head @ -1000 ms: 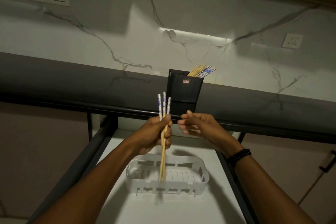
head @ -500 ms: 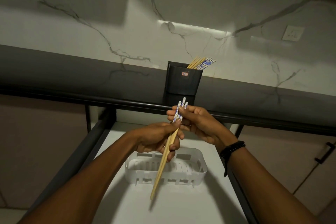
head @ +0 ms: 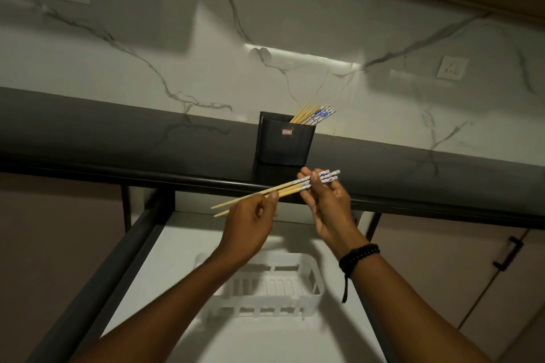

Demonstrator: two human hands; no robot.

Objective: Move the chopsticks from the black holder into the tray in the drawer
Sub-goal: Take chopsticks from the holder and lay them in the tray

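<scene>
A bundle of wooden chopsticks point(head: 287, 188) with blue-and-white patterned ends lies nearly level between both hands, above the open drawer. My left hand point(head: 250, 222) pinches the plain wooden part. My right hand point(head: 327, 203) holds the patterned ends between its fingers. The black holder point(head: 284, 143) stands on the dark counter just behind, with several more chopsticks point(head: 314, 113) leaning out of its right corner. The white slotted tray point(head: 309, 274) sits in the drawer below my hands, partly hidden by my left forearm.
The drawer point(head: 141, 244) is pulled out, with dark side rails and a white floor. The dark counter edge point(head: 118, 168) runs across above it. A marble wall with switch plates rises behind. A cabinet door with a black handle point(head: 508, 253) is at the right.
The chopsticks have swung from upright in my left hand to nearly level. My right hand has taken hold of their patterned ends. Both hands have risen above the tray.
</scene>
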